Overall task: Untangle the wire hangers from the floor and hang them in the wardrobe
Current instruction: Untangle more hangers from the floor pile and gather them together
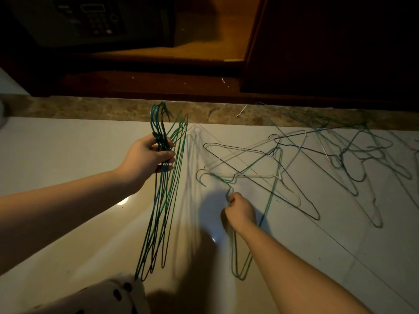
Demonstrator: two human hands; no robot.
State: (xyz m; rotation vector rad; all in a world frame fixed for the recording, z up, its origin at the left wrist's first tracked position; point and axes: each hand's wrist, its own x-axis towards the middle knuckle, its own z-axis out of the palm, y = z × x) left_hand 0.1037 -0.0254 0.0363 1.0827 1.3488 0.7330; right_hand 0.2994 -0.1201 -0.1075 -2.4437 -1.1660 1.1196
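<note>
- Gathering wire hangers, a person's left hand (147, 155) grips a bunch (158, 211) of green ones just below the hooks, fingers curled round the necks. The bunch hangs clear of the pale floor (68, 143).
- Lower right, the right hand (240, 210) pinches a single hanger (234, 264) near its neck. The wire is blurred, and its long loop trails back beside the forearm.
- Just beyond that hand a tangle (272, 173) of green, dark and white hangers lies flat on the floor, frames crossed and hooks threaded through one another. More lie farther right along the stone sill.
- Above the sill the wardrobe (204, 41) stands open, with a safe (90, 19) on its base. No rail is in view.
- The hangers look light, thin and springy, so a sharp tug would likely bend a frame or drag its neighbours along.
- The twisted neck under the hook seems the stiffest place to hold. A lift and a turn there should slip a hook free better than a straight pull.
- The coated wire looks smooth, so a pinch may slide. Open hooks on the bunch could also snag the tangle if carried too close.
</note>
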